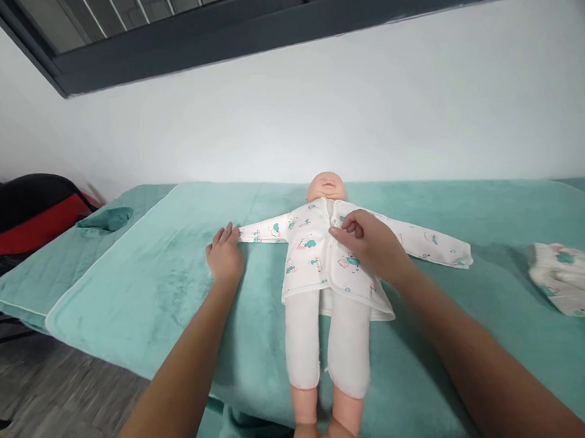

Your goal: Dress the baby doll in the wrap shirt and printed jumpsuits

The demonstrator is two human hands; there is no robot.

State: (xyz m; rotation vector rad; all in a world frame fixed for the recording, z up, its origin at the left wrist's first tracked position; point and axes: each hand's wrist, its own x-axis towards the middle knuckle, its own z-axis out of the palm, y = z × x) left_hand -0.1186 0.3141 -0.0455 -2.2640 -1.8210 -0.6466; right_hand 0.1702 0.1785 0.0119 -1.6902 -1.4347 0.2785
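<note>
A baby doll [325, 186] lies on its back on a teal blanket [176, 280], feet toward me. It wears a white printed shirt [308, 254] with sleeves spread out and white leggings [301, 342]. My left hand [223, 256] lies flat and open on the blanket, fingertips touching the cuff of the doll's sleeve. My right hand [369, 243] rests on the doll's chest, thumb and fingers pinched on the shirt's front placket.
A folded white printed garment [574, 279] lies on the blanket at the right. A small teal cloth [105, 220] sits at the far left. A black and red chair [26, 214] stands left of the table. A white wall and a dark window frame are behind.
</note>
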